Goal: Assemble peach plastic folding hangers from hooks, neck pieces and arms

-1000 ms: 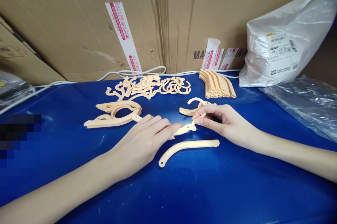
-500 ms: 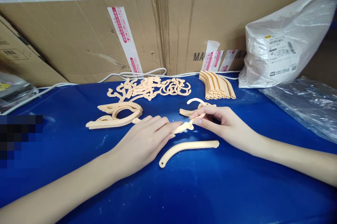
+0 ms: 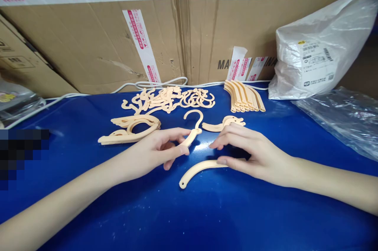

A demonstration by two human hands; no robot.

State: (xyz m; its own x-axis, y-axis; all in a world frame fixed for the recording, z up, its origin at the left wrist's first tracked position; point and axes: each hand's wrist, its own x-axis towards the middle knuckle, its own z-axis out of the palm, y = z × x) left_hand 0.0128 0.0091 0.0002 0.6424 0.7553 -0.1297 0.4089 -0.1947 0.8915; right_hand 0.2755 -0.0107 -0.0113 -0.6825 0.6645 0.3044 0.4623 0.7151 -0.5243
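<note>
My left hand (image 3: 158, 150) is closed round a cream plastic hanger arm with a hook (image 3: 193, 127) fitted at its end; the hook stands up above my fingers. My right hand (image 3: 251, 150) arches over the blue table (image 3: 206, 211), thumb and fingertips touching the right end of a loose curved hanger arm (image 3: 197, 169) that lies flat in front of me. Another cream piece (image 3: 223, 124) lies just behind my right hand.
A heap of loose hooks (image 3: 171, 99) and a row of curved arms (image 3: 243, 95) lie at the back. Assembled pieces (image 3: 130, 129) are stacked at left. Cardboard boxes (image 3: 103, 46) wall the rear; a white cable (image 3: 62, 96), a full plastic bag (image 3: 319, 54) and clear film (image 3: 345, 119) sit alongside.
My right hand let go of the hook end and dropped onto the loose arm lying in front. My left hand lifted the joined arm and hook, tilting it upright.
</note>
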